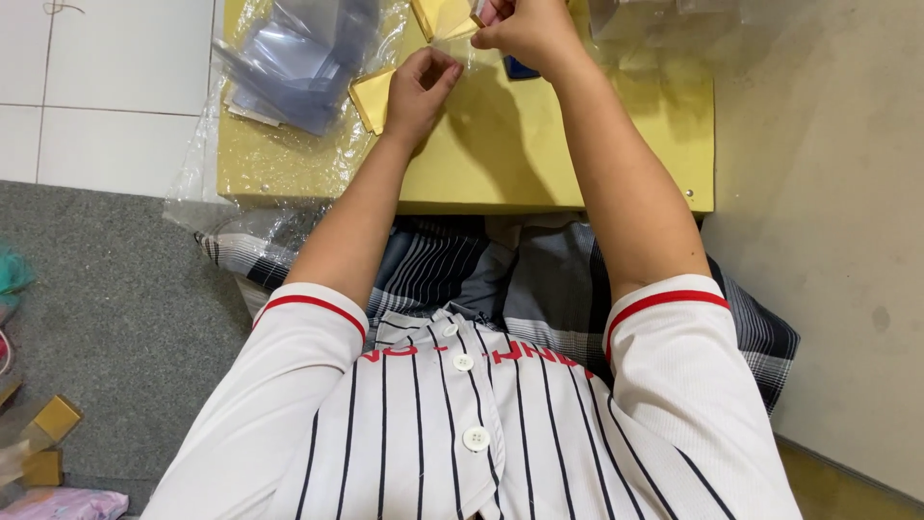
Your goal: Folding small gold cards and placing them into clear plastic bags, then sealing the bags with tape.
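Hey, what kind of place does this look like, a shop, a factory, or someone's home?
Probably a home set up for small packing work. The person sits on the floor at a low yellow table, on a plaid blanket, with white floor tiles alongside and a heap of clear plastic bags on the table.

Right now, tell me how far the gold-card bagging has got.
Done: cannot tell, no finished pile shows. In hand: the right hand and left hand work a gold card with clear film. Left: another gold card and the stack of clear bags on the yellow table.
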